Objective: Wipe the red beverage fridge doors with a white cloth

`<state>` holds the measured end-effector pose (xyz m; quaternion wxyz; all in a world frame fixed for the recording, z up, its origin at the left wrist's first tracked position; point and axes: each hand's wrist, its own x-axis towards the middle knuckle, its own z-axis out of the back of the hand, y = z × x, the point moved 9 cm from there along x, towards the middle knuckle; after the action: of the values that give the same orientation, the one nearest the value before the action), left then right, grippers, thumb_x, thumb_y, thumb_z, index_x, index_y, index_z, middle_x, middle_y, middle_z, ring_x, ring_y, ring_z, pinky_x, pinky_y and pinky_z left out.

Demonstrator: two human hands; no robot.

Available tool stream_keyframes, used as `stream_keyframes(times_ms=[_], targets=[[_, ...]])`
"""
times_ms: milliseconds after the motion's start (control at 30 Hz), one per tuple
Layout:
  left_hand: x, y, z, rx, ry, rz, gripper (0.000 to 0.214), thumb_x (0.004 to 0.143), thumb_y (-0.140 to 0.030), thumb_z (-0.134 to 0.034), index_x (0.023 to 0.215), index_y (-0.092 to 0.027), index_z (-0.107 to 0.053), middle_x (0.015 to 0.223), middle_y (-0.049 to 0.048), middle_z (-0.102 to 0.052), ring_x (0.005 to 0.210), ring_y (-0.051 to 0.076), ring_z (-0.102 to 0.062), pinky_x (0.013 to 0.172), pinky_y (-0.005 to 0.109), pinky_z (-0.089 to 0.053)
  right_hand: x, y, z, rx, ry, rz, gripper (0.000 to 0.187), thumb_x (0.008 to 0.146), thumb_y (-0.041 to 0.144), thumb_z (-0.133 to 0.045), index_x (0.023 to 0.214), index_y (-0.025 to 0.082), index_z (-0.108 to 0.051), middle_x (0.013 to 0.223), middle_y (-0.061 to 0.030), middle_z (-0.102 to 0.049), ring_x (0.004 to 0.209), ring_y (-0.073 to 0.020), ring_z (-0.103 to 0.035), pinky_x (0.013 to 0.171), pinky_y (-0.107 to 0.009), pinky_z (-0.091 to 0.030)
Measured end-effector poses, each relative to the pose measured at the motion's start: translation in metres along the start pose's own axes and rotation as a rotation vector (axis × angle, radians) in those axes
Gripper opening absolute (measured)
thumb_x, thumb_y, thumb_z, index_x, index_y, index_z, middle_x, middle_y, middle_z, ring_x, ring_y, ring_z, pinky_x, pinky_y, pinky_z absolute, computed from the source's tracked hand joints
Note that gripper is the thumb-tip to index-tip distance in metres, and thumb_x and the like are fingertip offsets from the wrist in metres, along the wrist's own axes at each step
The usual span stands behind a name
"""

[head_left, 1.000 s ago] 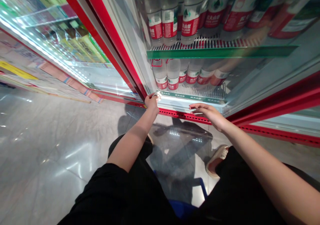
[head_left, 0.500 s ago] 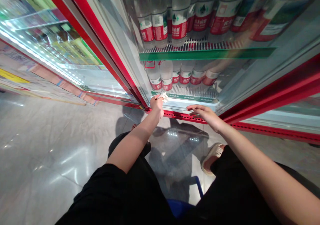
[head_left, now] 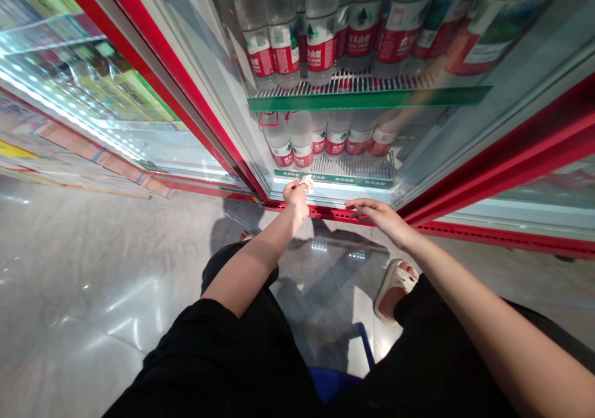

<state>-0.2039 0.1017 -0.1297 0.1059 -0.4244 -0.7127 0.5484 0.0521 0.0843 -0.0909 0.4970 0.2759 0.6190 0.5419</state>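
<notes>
My left hand (head_left: pixel 295 198) is closed around a crumpled white cloth or tissue (head_left: pixel 307 184), at the bottom of a glass cooler door (head_left: pixel 418 139). Whether the cloth presses on the glass I cannot tell for sure. To its right, my right hand (head_left: pixel 374 217) is open with fingers stretched out, close to the red lower frame (head_left: pixel 325 213) and holding nothing. Behind the glass, several water bottles (head_left: pixel 320 40) with red and white labels stand on a wire shelf with a green front strip (head_left: pixel 372 98). More bottles (head_left: pixel 335 139) stand on the shelf below.
On the left, another lit cooler (head_left: pixel 125 89) holds several yellow-labelled bottles. A red door post (head_left: pixel 502 157) slants along the right. Beneath me a blue object with a bar-like handle (head_left: pixel 365 343) shows between my legs. The grey tiled floor (head_left: pixel 93 269) is shiny.
My left hand has shifted slightly to the right with the cloth. My right hand has barely moved. The camera view has turned a little, so the cooler appears further left.
</notes>
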Motion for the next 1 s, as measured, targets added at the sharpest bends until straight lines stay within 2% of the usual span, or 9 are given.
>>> stream_keyframes(times_ms=[133, 300, 433, 533, 633, 767, 867, 933, 1000], targets=[[0.002, -0.013, -0.011, -0.052, 0.025, 0.057, 0.036, 0.062, -0.003, -0.08, 0.088, -0.021, -0.063, 0.076, -0.0037, -0.07, 0.078, 0.012, -0.073, 0.089, 0.028, -0.058, 0.002, 0.008, -0.002, -0.045, -0.003, 0.053, 0.027, 0.082, 0.025, -0.065, 0.101, 0.023, -0.084, 0.11, -0.0053, -0.083, 0.107, -0.0251, -0.073, 0.109, -0.043, -0.051], [0.007, -0.032, -0.001, -0.052, -0.037, 0.028, 0.036, 0.066, -0.008, -0.082, 0.09, -0.023, -0.06, 0.071, -0.007, -0.063, 0.074, 0.011, -0.07, 0.085, 0.026, -0.057, 0.007, 0.012, -0.005, -0.027, -0.006, 0.073, 0.026, 0.084, 0.03, -0.066, 0.102, 0.023, -0.084, 0.111, -0.0056, -0.083, 0.108, -0.0255, -0.073, 0.114, -0.046, -0.048], [0.001, -0.028, 0.006, 0.001, -0.05, -0.012, 0.035, 0.066, -0.012, -0.08, 0.093, -0.023, -0.061, 0.076, -0.0068, -0.067, 0.073, 0.01, -0.07, 0.083, 0.024, -0.056, 0.016, 0.011, -0.021, 0.078, 0.025, 0.054, 0.024, 0.081, 0.033, -0.074, 0.1, 0.023, -0.084, 0.11, -0.0049, -0.082, 0.102, -0.0242, -0.073, 0.113, -0.046, -0.05], [-0.007, -0.02, 0.003, 0.084, -0.03, -0.031, 0.034, 0.065, -0.015, -0.081, 0.093, -0.022, -0.062, 0.074, -0.007, -0.066, 0.069, 0.01, -0.067, 0.079, 0.025, -0.055, 0.024, 0.005, -0.035, 0.181, 0.019, 0.009, 0.024, 0.078, 0.036, -0.08, 0.098, 0.024, -0.082, 0.108, -0.0043, -0.082, 0.096, -0.0228, -0.074, 0.11, -0.046, -0.053], [-0.017, -0.024, -0.009, 0.179, 0.041, -0.082, 0.029, 0.066, -0.011, -0.079, 0.089, -0.021, -0.063, 0.077, -0.0044, -0.067, 0.071, 0.012, -0.067, 0.081, 0.029, -0.055, 0.03, 0.005, -0.047, 0.255, -0.003, -0.002, 0.033, 0.08, 0.042, -0.083, 0.108, 0.027, -0.08, 0.119, -0.0037, -0.081, 0.096, -0.0219, -0.075, 0.106, -0.045, -0.057], [-0.032, -0.051, -0.026, 0.29, 0.155, -0.228, 0.026, 0.066, 0.002, -0.075, 0.077, -0.021, -0.068, 0.085, -0.001, -0.07, 0.09, 0.017, -0.068, 0.097, 0.033, -0.052, 0.036, 0.02, -0.066, 0.367, 0.032, 0.004, 0.04, 0.083, 0.054, -0.084, 0.115, 0.03, -0.078, 0.132, -0.0025, -0.078, 0.108, -0.0223, -0.076, 0.099, -0.039, -0.062], [-0.046, -0.074, -0.035, 0.413, 0.247, -0.365, 0.03, 0.068, 0.007, -0.071, 0.074, -0.023, -0.071, 0.088, 0.0004, -0.07, 0.103, 0.021, -0.067, 0.106, 0.035, -0.049, 0.043, 0.029, -0.08, 0.622, 0.025, -0.008, 0.032, 0.08, 0.05, -0.089, 0.102, 0.028, -0.08, 0.119, -0.0029, -0.083, 0.111, -0.021, -0.076, 0.099, -0.033, -0.063], [-0.056, -0.083, -0.041, 0.507, 0.344, -0.451, 0.033, 0.072, 0.009, -0.066, 0.078, -0.023, -0.073, 0.094, 0.0024, -0.073, 0.108, 0.022, -0.067, 0.106, 0.036, -0.05, 0.05, 0.028, -0.088, 0.76, -0.042, -0.036, 0.023, 0.077, 0.038, -0.093, 0.091, 0.026, -0.079, 0.102, -0.002, -0.084, 0.106, -0.0192, -0.077, 0.098, -0.03, -0.064], [-0.061, -0.087, -0.041, 0.515, 0.413, -0.469, 0.035, 0.076, 0.008, -0.063, 0.084, -0.023, -0.076, 0.102, 0.0046, -0.076, 0.109, 0.023, -0.069, 0.105, 0.036, -0.052, 0.058, 0.024, -0.096, 0.798, -0.117, -0.052, 0.02, 0.076, 0.028, -0.093, 0.085, 0.025, -0.075, 0.088, 0.0006, -0.082, 0.098, -0.017, -0.078, 0.095, -0.026, -0.065]])
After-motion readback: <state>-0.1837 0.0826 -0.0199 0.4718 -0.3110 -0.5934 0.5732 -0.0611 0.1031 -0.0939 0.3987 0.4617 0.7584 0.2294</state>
